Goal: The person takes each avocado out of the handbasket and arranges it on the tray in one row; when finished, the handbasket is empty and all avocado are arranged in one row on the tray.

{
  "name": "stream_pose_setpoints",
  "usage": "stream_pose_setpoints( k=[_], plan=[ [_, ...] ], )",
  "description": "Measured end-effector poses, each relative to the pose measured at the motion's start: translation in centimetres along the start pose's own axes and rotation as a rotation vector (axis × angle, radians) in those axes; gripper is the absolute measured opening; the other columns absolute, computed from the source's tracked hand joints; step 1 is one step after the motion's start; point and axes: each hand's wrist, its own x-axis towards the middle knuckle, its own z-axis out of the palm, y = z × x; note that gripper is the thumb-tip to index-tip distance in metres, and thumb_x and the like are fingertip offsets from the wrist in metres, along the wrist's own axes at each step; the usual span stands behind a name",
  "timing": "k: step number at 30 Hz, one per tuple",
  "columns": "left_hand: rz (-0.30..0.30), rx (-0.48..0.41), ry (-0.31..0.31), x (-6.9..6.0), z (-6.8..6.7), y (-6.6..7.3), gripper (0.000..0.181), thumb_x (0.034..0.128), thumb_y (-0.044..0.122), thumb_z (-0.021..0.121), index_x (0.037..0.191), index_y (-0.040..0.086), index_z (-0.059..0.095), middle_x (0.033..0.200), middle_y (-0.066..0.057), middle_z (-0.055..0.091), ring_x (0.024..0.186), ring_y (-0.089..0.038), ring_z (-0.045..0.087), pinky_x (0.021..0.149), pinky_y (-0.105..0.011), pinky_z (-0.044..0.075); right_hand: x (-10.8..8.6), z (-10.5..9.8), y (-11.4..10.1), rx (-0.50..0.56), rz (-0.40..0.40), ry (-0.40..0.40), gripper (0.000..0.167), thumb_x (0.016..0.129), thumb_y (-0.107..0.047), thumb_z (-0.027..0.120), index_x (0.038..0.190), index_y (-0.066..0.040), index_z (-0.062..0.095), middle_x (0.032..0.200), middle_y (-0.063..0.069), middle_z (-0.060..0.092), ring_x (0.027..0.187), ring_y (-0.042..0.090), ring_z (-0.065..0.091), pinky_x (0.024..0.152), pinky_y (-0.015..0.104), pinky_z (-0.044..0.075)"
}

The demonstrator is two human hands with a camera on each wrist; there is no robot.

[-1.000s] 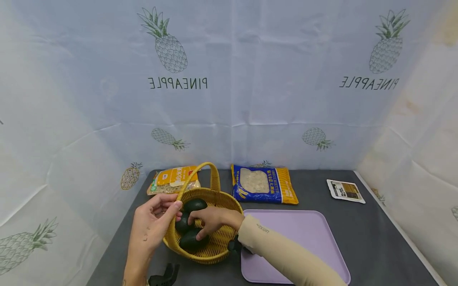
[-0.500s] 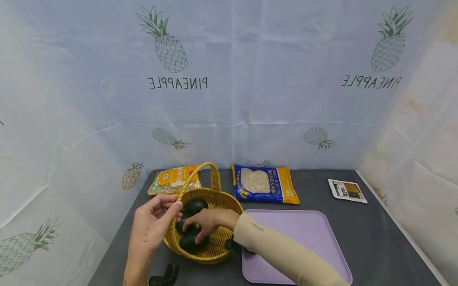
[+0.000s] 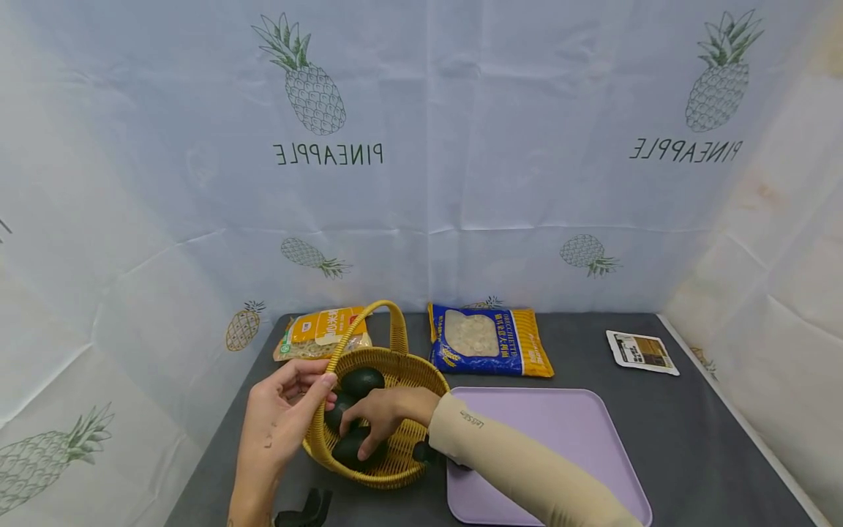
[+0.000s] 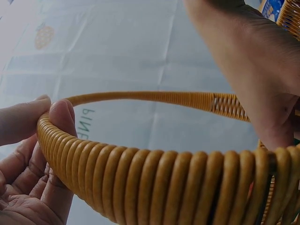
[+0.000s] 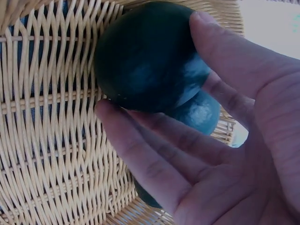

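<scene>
A yellow wicker basket (image 3: 435, 367) stands on the dark table with three dark green avocados inside. My left hand (image 3: 276, 421) pinches its arched handle (image 3: 397, 329) between thumb and fingers, plain to see in the left wrist view. Inside the basket, my right hand (image 3: 387, 411) holds the nearest avocado (image 3: 347, 448). In the right wrist view, the thumb lies on one side of that avocado (image 5: 145, 56) and the fingers on the other. Just beyond are the middle avocado (image 3: 333, 413), partly behind the fingers, and the far avocado (image 3: 362, 381).
A lilac tray (image 3: 533, 417) lies right of the basket, under my right forearm. Behind are an orange-labelled food bag (image 3: 323, 329) and a blue and yellow pasta bag (image 3: 487, 340). A small white and brown packet (image 3: 642, 352) lies far right. Pineapple-print cloth surrounds the table.
My right hand has shifted slightly in the basket, its fingers moving over and around the nearest avocado. The left hand keeps its grip on the handle.
</scene>
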Motion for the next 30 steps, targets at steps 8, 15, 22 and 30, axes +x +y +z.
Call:
stream_pose_setpoints(
  k=[8, 15, 22, 30],
  plan=[
    [-0.006, 0.005, -0.003, 0.0, 0.0, 0.1, 0.022, 0.0941, 0.009, 0.073, 0.114, 0.0, 0.071, 0.091, -0.006, 0.074, 0.074, -0.021, 0.072, 0.068, -0.029, 0.064, 0.1, 0.3, 0.1, 0.054, -0.017, 0.012, 0.042, 0.088, -0.037, 0.08, 0.125, -0.029, 0.063, 0.121, -0.008, 0.065, 0.104, 0.005, 0.061, 0.086, 0.022, 0.054],
    [-0.01, 0.013, 0.0, 0.0, 0.0, 0.2, 0.022, 0.0943, 0.009, 0.073, 0.115, 0.001, 0.071, 0.091, -0.007, 0.075, 0.074, -0.023, 0.072, 0.068, -0.029, 0.063, 0.1, 0.7, 0.2, 0.076, -0.036, -0.001, 0.048, 0.089, -0.037, 0.079, 0.132, -0.034, 0.06, 0.127, -0.005, 0.065, 0.108, 0.008, 0.061, 0.089, 0.023, 0.052],
    [-0.013, 0.012, -0.003, 0.1, 0.0, 0.2, 0.022, 0.0944, 0.009, 0.072, 0.115, 0.0, 0.071, 0.09, -0.007, 0.075, 0.073, -0.019, 0.071, 0.068, -0.028, 0.063, 0.2, 0.9, 0.3, 0.034, -0.066, 0.002, 0.048, 0.09, -0.037, 0.077, 0.134, -0.037, 0.06, 0.129, -0.006, 0.065, 0.103, 0.006, 0.059, 0.088, 0.023, 0.051],
    [-0.018, -0.003, -0.001, 0.1, 0.0, 0.1, 0.023, 0.0938, 0.008, 0.073, 0.115, 0.001, 0.071, 0.09, -0.004, 0.075, 0.074, -0.021, 0.072, 0.068, -0.028, 0.063, 0.1, 1.1, 0.3, 0.041, -0.079, 0.025, 0.047, 0.089, -0.035, 0.079, 0.132, -0.037, 0.062, 0.128, -0.008, 0.066, 0.102, 0.007, 0.061, 0.084, 0.021, 0.052]
  ],
)
